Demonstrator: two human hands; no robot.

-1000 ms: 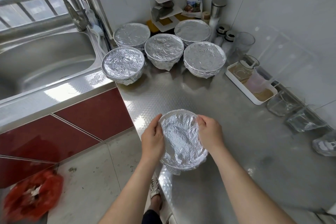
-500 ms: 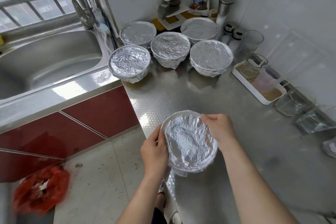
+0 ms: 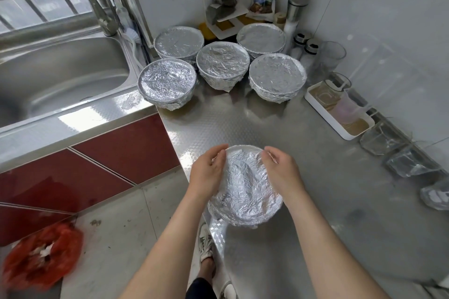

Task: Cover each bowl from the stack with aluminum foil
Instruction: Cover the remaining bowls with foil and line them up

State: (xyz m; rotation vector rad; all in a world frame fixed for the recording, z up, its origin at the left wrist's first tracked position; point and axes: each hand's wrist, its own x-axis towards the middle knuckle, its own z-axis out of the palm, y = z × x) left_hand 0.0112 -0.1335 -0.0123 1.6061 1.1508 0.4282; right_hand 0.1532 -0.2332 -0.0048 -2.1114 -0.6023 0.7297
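Here, foil-covered bowl (image 3: pixel 245 187), left hand (image 3: pixel 206 175) and right hand (image 3: pixel 283 172) gripping opposite sides of rim

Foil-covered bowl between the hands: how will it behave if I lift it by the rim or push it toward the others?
The foil-covered bowl probably lifts as one stiff piece, yet its crinkled foil looks thin and would likely dent or tear under pinching. On the smooth steel countertop it should slide easily; its broad, low shape seems unlikely to tip.
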